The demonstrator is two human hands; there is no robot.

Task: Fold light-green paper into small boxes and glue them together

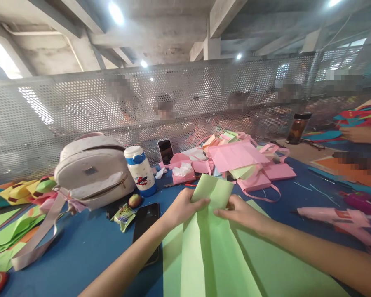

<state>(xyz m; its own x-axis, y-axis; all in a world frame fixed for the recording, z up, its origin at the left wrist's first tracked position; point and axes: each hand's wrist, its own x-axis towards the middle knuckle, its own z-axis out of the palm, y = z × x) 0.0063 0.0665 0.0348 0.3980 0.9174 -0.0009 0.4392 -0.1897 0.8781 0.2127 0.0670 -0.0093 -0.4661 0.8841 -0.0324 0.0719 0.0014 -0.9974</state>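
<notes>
A creased sheet of light green paper (214,243) stretches toward me, its far end folded up into a flap. My left hand (185,206) pinches the left edge of that flap, thumb on the near face. On the right edge my right hand (238,210) grips the same paper, its thumb lying across the front. The fingers behind the paper are hidden. Beneath it, more green paper (278,260) lies flat on the blue table (80,255). A black phone (146,227) rests beside my left forearm, partly covered by it.
At the left stand a white backpack (92,169) and a white-and-blue bottle (141,171). Pink paper bags (238,154) are heaped ahead. A pink glue gun (343,220) lies at right, near another person's hand (363,135). A perforated metal screen (80,107) closes the far side.
</notes>
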